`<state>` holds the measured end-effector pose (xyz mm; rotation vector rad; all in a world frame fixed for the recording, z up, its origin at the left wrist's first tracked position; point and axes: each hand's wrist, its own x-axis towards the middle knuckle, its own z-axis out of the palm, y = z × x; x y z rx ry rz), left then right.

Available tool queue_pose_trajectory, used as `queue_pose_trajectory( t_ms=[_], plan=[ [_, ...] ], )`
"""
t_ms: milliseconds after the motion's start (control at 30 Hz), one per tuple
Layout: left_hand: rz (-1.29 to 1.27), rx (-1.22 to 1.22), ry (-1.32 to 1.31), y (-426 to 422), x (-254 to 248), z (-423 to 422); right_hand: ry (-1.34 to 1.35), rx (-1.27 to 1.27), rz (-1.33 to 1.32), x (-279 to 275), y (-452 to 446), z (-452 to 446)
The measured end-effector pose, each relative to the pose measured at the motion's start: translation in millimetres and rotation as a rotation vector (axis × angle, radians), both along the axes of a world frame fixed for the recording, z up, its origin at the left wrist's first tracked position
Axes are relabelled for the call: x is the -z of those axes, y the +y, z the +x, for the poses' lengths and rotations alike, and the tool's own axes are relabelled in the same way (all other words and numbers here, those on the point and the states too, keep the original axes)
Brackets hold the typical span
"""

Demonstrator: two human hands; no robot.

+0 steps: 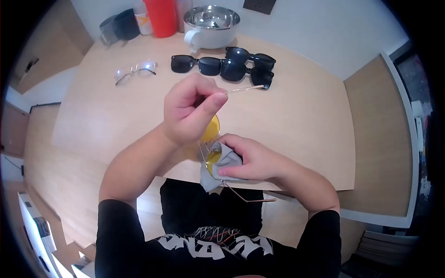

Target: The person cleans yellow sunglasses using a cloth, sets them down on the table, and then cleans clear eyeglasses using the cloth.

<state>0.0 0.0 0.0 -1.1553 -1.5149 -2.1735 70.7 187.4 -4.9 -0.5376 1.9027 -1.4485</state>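
Over the tabletop's [301,129] near edge, toward six o'clock, the yellow-lensed glasses [211,131] look partway through a wipe: a grey cloth [227,160] is folded against the lower lens [212,160], while the upper one is bare, and whether it is done cannot be told. They sit at five o'clock from the left hand [192,109], pinched on one temple arm [245,89], and at nine o'clock from the right hand [252,160], closed on the cloth.

Yellow-tinted glasses [212,159]: thin gold-toned frame, rounded lenses, temples unfolded. Pose: tilted on edge, one lens above the other in view, temples extending rightward. Grey cloth [225,160]: soft, creased, bunched against lower lens, partly covering it; one corner hangs down.
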Motion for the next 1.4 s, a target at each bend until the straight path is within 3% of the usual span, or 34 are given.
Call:
queue_pose_trajectory(
  t_ms=[167, 367, 533, 767, 967, 1067, 1167, 1400],
  plan=[
    [-0.020, 0.014, -0.030, -5.6, -1.7, -2.4, 0.091, -0.047, -0.064, 5.3, -0.6, -4.7],
    [-0.023, -0.003, 0.016, -4.1, -1.8, -3.3, -0.048, -0.012, -0.013, 5.9, -1.6, -7.7],
    [-0.034, 0.008, 0.002, -5.8, -2.7, -3.4, 0.094, -0.031, -0.075, 6.8, -0.5, -4.2],
    [-0.034, -0.009, 0.014, -4.7, -2.7, -3.3, -0.028, 0.011, 0.028, 1.4, -2.5, -8.4],
    [-0.058, 0.000, 0.020, -5.6, -2.5, -2.9, 0.129, -0.082, -0.060, 4.5, 3.7, -6.1],
    [-0.042, 0.010, -0.005, -5.2, -1.7, -3.2, 0.088, -0.072, -0.073, 6.4, 3.9, -9.0],
    [-0.058, -0.003, 0.015, -6.6, -2.4, -4.3, -0.118, 0.004, -0.043, 4.7, 0.9, -11.7],
    [-0.045, 0.034, -0.010, -4.7, -2.8, -0.9, 0.063, -0.095, -0.076, 0.7, 3.4, -5.8]
  ],
)
